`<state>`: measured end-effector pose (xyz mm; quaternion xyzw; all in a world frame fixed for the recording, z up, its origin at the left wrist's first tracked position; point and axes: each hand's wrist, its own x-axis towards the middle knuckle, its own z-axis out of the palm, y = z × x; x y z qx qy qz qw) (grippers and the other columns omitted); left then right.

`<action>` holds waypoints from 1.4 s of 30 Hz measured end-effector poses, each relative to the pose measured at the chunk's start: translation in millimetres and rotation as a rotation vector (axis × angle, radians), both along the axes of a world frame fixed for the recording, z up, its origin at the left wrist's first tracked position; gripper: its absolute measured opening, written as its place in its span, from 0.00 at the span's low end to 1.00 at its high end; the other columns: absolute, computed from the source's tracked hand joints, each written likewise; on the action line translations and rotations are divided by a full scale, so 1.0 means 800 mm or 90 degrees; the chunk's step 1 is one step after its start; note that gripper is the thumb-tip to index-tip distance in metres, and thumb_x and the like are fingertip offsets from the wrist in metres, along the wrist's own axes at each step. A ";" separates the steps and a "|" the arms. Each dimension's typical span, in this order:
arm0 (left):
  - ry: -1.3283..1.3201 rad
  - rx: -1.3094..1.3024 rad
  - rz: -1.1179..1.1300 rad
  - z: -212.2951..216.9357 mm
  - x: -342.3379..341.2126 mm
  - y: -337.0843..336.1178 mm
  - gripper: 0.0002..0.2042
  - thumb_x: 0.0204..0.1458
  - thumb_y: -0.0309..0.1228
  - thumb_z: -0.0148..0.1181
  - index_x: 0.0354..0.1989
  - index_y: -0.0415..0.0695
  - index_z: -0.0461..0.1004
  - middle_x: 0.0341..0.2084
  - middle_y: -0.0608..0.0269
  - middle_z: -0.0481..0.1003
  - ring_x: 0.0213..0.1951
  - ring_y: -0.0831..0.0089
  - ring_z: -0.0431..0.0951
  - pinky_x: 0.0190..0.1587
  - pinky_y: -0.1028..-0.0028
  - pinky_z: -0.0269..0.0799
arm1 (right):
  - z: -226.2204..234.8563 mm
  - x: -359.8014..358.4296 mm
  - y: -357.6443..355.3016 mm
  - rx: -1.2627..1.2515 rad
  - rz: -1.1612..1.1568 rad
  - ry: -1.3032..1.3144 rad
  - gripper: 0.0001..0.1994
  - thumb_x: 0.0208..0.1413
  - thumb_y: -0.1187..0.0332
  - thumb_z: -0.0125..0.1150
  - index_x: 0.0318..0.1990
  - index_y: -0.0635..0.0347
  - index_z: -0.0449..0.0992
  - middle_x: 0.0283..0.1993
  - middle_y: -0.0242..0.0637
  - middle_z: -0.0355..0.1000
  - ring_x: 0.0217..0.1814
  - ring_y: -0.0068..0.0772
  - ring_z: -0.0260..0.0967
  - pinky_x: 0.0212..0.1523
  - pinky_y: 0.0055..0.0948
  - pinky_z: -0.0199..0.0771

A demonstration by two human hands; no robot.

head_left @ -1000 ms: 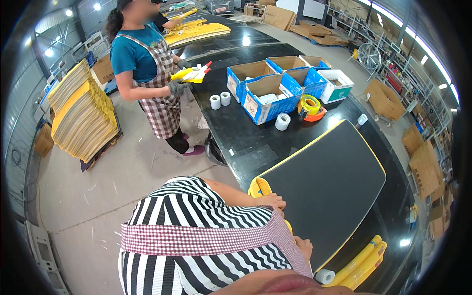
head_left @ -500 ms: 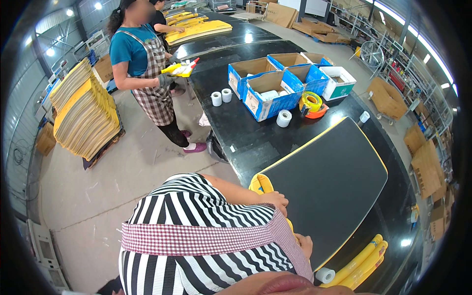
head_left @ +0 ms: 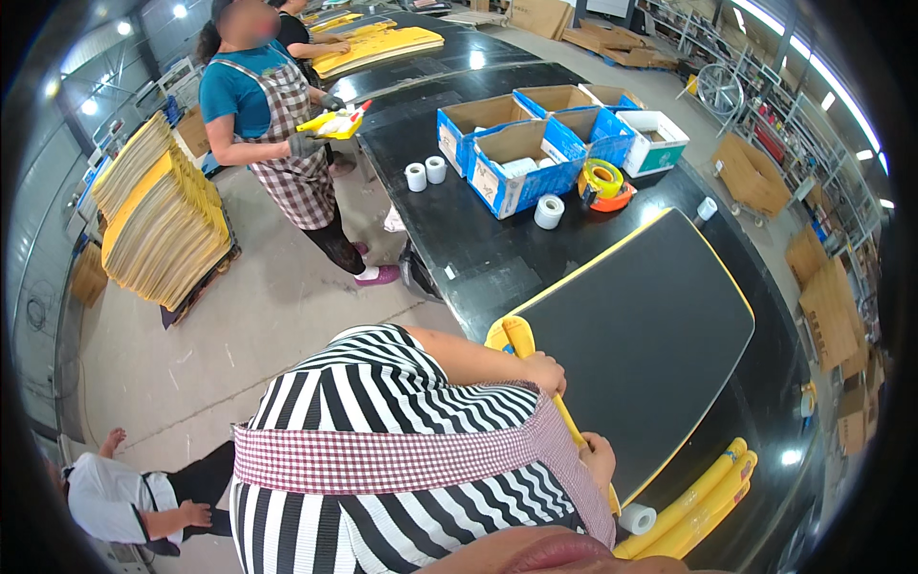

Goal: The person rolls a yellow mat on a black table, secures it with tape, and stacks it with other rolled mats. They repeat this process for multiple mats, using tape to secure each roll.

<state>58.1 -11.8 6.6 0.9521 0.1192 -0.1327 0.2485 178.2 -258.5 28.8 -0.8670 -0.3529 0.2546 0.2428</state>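
**Hand Positions on the Board Edge Trim**

Fingers of my left hand (head_left: 543, 371) are curled down over the yellow edge strip (head_left: 564, 411) at the near corner of the black board (head_left: 641, 335), pressing it against the board's rim. My right hand (head_left: 599, 457) sits further along the same edge, close to my body; it rests on the strip, but my apron hides most of it, so I cannot tell whether those fingers are clenched or slack.

1. Board: a large black panel with rounded corners lies flat on the black bench (head_left: 478, 249). A thin yellow line runs along its far and right edges.
2. Strip: its free end (head_left: 516, 330) stands up in a loop just beyond my left hand, at the board's near-left corner.
3. Spare material: several yellow foam tubes (head_left: 698, 497) lie on the bench beside the board's right corner, with a white tape roll (head_left: 636, 518) touching their near end.
4. Further along the bench: open blue cartons (head_left: 521, 163), white tape rolls (head_left: 426, 174) and a yellow tape roll (head_left: 602, 178).

A co-worker in a checked apron (head_left: 277, 124) stands at the bench's far-left side, holding a yellow tool (head_left: 333, 122). Stacked yellow-edged panels (head_left: 158, 225) sit on the floor to the left.
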 end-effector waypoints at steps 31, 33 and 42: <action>-0.152 0.118 -0.037 0.037 -0.061 0.029 0.19 0.56 0.34 0.63 0.56 0.64 0.83 0.40 0.63 0.70 0.51 0.62 0.71 0.56 0.61 0.59 | 0.000 -0.002 -0.062 -0.041 0.311 -0.513 0.31 0.55 0.68 0.58 0.69 0.49 0.71 0.41 0.38 0.66 0.42 0.41 0.65 0.39 0.38 0.67; -0.197 0.122 -0.068 0.022 -0.038 0.036 0.24 0.49 0.29 0.72 0.57 0.58 0.83 0.38 0.63 0.71 0.46 0.64 0.72 0.52 0.62 0.65 | 0.009 0.005 -0.065 -0.115 0.288 -0.487 0.32 0.55 0.69 0.58 0.71 0.44 0.70 0.41 0.38 0.65 0.42 0.39 0.65 0.38 0.37 0.67; -0.164 0.015 0.051 0.042 0.024 0.050 0.09 0.57 0.29 0.66 0.45 0.46 0.82 0.37 0.57 0.77 0.42 0.57 0.79 0.47 0.63 0.75 | 0.052 0.041 -0.028 -0.250 0.137 -0.271 0.32 0.60 0.77 0.57 0.72 0.40 0.70 0.51 0.44 0.65 0.49 0.40 0.70 0.47 0.36 0.79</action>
